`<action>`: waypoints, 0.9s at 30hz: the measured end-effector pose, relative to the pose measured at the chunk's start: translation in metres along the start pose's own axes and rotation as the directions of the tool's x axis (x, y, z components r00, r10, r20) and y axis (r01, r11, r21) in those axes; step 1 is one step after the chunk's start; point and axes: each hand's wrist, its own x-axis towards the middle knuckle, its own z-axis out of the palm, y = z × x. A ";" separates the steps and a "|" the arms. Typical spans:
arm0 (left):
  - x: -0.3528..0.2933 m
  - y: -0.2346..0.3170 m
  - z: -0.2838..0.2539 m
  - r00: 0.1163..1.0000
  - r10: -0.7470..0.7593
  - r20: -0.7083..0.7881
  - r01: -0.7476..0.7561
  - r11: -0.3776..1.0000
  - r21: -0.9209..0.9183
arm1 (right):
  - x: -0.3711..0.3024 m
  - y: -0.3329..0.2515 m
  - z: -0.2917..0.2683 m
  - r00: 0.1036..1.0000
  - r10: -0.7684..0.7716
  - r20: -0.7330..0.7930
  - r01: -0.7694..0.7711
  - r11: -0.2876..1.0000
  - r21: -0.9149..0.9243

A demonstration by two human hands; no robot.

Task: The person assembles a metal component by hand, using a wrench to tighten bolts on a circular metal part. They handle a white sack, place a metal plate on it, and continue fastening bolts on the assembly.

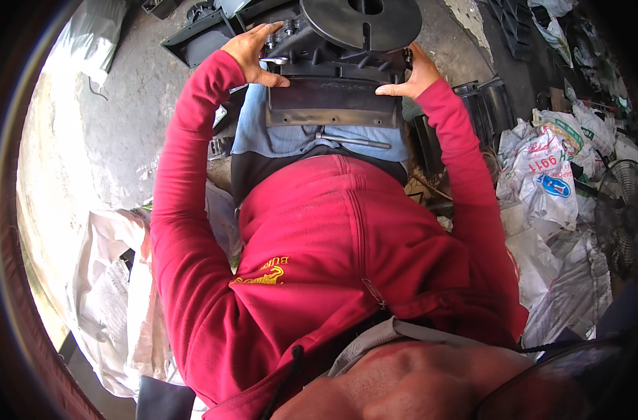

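Observation:
A large black plastic part [333,105] rests on my lap, held from both sides. Its top carries a round disc [396,24] with a central hole and a slot; a ribbed body sits below, and a flat flange with small holes faces me. My left hand [252,56] grips the left side, thumb over the near edge. Beside that thumb a small silver metal piece [275,61] with a rounded end sticks out; whether the hand holds it is unclear. My right hand [415,75] grips the right side, its thumb on the flange. A metal rod-like tool [354,141] lies across my lap.
Black plastic frames [200,40] lie on the concrete floor at the far left, and more black parts [487,105] stand at the right. White sacks [543,168] and a fan [620,210] are farther right. Another crumpled white sack [109,294] lies at my left.

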 end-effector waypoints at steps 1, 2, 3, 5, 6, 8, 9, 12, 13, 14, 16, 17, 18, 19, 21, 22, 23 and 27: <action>0.000 0.000 0.000 1.000 -0.015 0.018 0.015 1.000 -0.010 | -0.001 0.000 0.001 1.000 0.018 0.002 -0.018 1.000 0.010; 0.000 0.001 0.001 0.999 -0.030 0.036 0.030 0.999 -0.019 | -0.005 -0.002 0.000 0.999 0.035 0.004 -0.035 0.999 0.020; 0.000 0.003 0.003 0.999 -0.028 0.028 0.029 0.999 -0.022 | -0.006 -0.003 -0.001 0.999 0.052 0.006 -0.052 0.998 0.031; -0.001 0.016 -0.002 0.995 -0.068 0.079 0.072 0.996 -0.051 | -0.008 -0.004 -0.001 0.999 0.035 0.006 -0.036 0.998 0.058; 0.000 0.022 -0.009 0.986 -0.102 0.134 0.114 0.990 -0.080 | -0.009 -0.004 -0.002 1.000 0.031 0.006 -0.031 0.997 0.069; 0.001 0.022 -0.010 0.988 -0.081 0.133 0.093 0.992 -0.089 | -0.012 -0.001 -0.002 0.998 0.063 0.002 -0.063 0.998 0.025; 0.002 0.021 -0.009 0.989 -0.069 0.133 0.082 0.992 -0.094 | -0.012 -0.001 -0.002 0.997 0.074 0.005 -0.074 0.997 0.008; -0.005 0.008 0.003 1.000 -0.001 -0.003 0.001 0.997 -0.081 | -0.011 0.005 0.000 0.999 0.047 0.011 -0.047 0.999 -0.021; -0.003 0.017 -0.008 0.989 -0.083 0.122 0.093 0.993 -0.077 | -0.010 0.005 0.001 1.000 0.026 0.012 -0.026 0.999 -0.021; -0.005 0.019 -0.010 0.988 -0.096 0.124 0.106 0.991 -0.076 | -0.009 0.004 0.003 0.999 0.030 0.016 -0.030 0.999 -0.012; -0.006 0.018 -0.010 0.986 -0.108 0.127 0.120 0.989 -0.087 | -0.009 0.001 0.003 0.999 0.049 0.023 -0.049 0.999 -0.009; -0.004 0.018 -0.010 0.983 -0.113 0.148 0.126 0.988 -0.085 | -0.011 0.002 0.003 0.999 0.050 0.013 -0.050 0.998 -0.024; -0.001 0.017 -0.006 0.983 -0.106 0.151 0.121 0.988 -0.095 | -0.012 0.004 0.003 0.999 0.050 0.005 -0.050 0.998 -0.038; -0.002 0.016 -0.007 0.982 -0.112 0.153 0.127 0.988 -0.092 | -0.011 0.005 0.004 0.999 0.038 -0.003 -0.038 0.999 -0.039; -0.006 0.017 -0.007 0.991 -0.094 0.098 0.103 0.990 -0.093 | -0.010 0.006 0.005 1.000 0.015 -0.003 -0.015 1.000 -0.014; -0.008 0.019 -0.005 0.997 -0.062 0.043 0.066 0.993 -0.097 | -0.010 0.007 0.005 1.000 0.006 -0.006 -0.006 1.000 -0.005; -0.011 0.021 -0.005 0.999 -0.031 -0.013 0.029 0.995 -0.098 | -0.010 0.007 0.005 1.000 0.012 -0.005 -0.012 1.000 0.011; -0.057 0.033 -0.022 0.966 -0.211 -0.146 0.167 0.950 -0.265 | -0.015 0.003 0.003 0.999 0.032 -0.017 -0.032 0.999 0.018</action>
